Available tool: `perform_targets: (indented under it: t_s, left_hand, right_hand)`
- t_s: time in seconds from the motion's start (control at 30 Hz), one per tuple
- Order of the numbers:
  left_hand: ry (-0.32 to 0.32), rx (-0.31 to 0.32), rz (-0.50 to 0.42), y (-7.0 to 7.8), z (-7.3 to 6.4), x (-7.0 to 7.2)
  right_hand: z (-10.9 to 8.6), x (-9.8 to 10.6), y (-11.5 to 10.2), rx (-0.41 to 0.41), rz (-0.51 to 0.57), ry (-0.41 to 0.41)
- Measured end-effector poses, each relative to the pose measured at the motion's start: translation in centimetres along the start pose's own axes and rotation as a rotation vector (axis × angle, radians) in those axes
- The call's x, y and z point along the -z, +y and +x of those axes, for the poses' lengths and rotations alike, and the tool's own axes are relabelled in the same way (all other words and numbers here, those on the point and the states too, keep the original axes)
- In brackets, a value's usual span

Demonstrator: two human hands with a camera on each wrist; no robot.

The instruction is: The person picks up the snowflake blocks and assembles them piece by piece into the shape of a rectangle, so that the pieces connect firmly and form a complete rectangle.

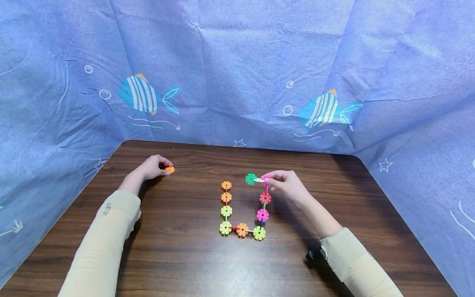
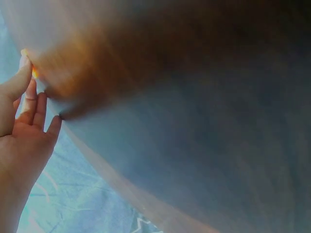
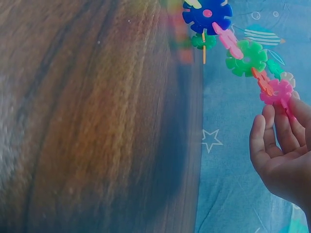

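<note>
At the far left of the table my left hand [image 1: 151, 166] pinches a loose orange notched plastic disc [image 1: 170, 169]; only a sliver of the disc's edge [image 2: 35, 73] shows in the left wrist view. To the right, my right hand [image 1: 288, 185] holds a pink notched disc [image 3: 276, 91] between thumb and fingers. This pink disc belongs to a U-shaped chain of interlocking discs, with a yellow corner disc [image 1: 259, 233] at near right and an orange disc [image 1: 226, 185] ending its left arm. A white disc [image 1: 258, 180] and a green disc [image 1: 250, 178] stick out leftward from the held one.
A dark wood-grain table [image 1: 178, 255] lies under everything. Behind it hangs a blue fish-print cloth [image 1: 237, 82], which also covers both sides. Beside the right sleeve [image 1: 349, 251] a small black object [image 1: 314, 255] shows near the wrist.
</note>
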State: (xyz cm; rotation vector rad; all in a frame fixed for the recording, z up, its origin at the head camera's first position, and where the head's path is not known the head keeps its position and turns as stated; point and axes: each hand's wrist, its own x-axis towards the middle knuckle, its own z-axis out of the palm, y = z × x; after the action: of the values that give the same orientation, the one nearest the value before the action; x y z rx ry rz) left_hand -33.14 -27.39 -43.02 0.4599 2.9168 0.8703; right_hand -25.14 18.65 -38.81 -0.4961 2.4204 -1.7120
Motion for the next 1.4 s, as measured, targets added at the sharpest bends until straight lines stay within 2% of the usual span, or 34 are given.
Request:
perform_targets:
  t_s: [0.07,0.23,0.37,0.47,0.63,0.8,1.0,1.23,1.4]
  left_hand:
    - [0.008,-0.019,0.002,0.2,0.0,0.0]
    - [0.018,0.002,-0.023,0.1,0.1,0.1]
    - [0.027,0.022,-0.051,0.4,0.1,0.1]
    - [0.037,0.004,-0.051,0.8,0.2,0.0]
    - [0.038,-0.027,-0.042,1.7,0.4,-0.2]
    - [0.046,-0.024,-0.038,2.7,0.5,-0.2]
    - [0.089,-0.063,-0.063,4.3,0.4,-0.4]
    - [0.145,-0.134,-0.137,6.6,-0.2,-1.6]
    - [0.169,-0.154,-0.177,8.6,-0.6,-2.5]
  right_hand:
    - [-0.3,-0.1,-0.7,-0.002,0.004,-0.001]
    - [-0.6,-0.3,-1.4,-0.009,-0.005,-0.003]
    - [-0.1,0.0,-0.2,-0.014,0.002,-0.004]
    - [0.4,0.2,0.9,-0.02,0.003,0.001]
    - [0.5,0.1,1.2,-0.01,-0.01,0.003]
    - [0.5,0.0,1.2,0.0,-0.015,0.007]
    - [0.5,0.0,1.2,-0.006,-0.006,0.017]
    - [0.5,-0.1,1.0,0.026,-0.023,0.019]
    - [0.6,-0.1,1.1,0.049,-0.014,0.008]
